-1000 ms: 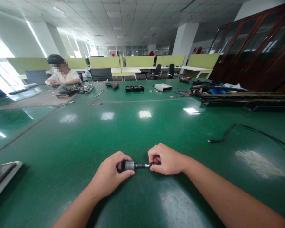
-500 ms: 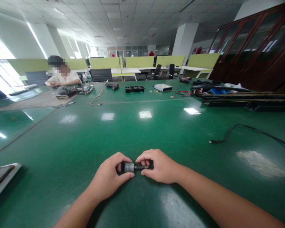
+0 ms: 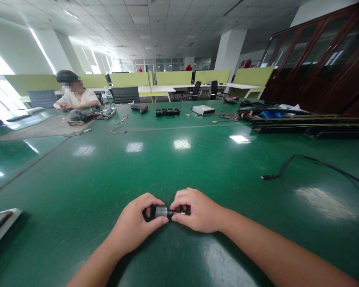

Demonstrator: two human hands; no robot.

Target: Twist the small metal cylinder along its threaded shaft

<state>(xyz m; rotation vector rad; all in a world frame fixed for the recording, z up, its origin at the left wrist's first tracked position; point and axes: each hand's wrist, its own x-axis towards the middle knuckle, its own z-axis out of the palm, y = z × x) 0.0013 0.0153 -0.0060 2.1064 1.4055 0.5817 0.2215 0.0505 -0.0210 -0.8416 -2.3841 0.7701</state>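
My left hand [image 3: 134,227] grips a small metal cylinder [image 3: 161,211], a motor-like part with a thin shaft pointing right. My right hand [image 3: 194,210] pinches that shaft, its fingertips almost against the cylinder's end. What sits on the shaft under my right fingers is hidden. Both hands rest low over the green table [image 3: 113,167], near its front edge.
A black cable [image 3: 290,162] lies to the right. A tablet-like device [image 3: 0,225] sits at the left edge. Long black rails [image 3: 311,125] lie at the back right. Across the table a seated person [image 3: 74,95] works among tools, a drill [image 3: 139,107] and a white box [image 3: 203,109].
My right hand has slid left along the shaft until it nearly meets the cylinder; the exposed shaft is shorter. My left hand has kept its hold.
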